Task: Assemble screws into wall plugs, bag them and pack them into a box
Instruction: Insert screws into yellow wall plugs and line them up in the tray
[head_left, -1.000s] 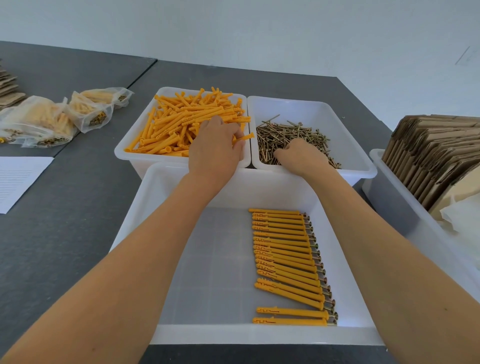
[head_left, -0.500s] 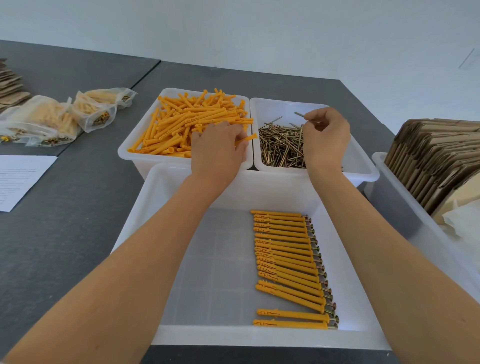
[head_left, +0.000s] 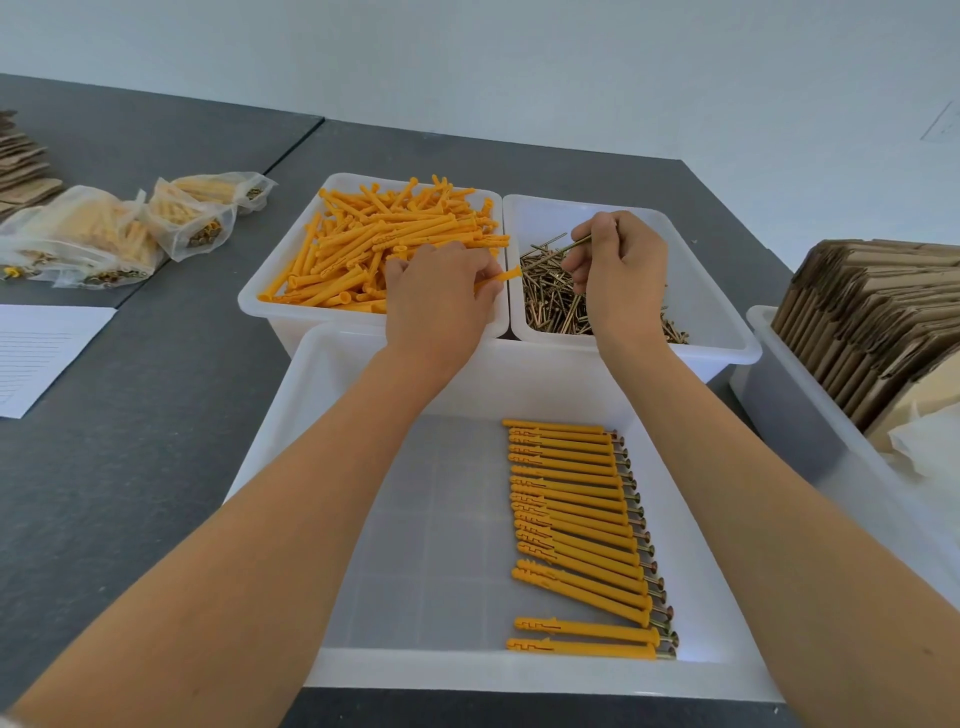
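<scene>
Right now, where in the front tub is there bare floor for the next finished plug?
Bare floor fills the front tub's left half, between its left wall and the row of finished plugs. A small gap also shows near the row's front end. The right side is crowded. Left hand holds a plug, right hand a screw.

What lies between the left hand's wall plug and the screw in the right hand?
In the head view, only the bins' adjoining white rims and loose screws lie between the wall plug and the screw.

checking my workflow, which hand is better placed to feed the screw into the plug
Right. The right hand already pinches a screw aimed toward the orange plug that the left hand holds out between the tubs.
</scene>
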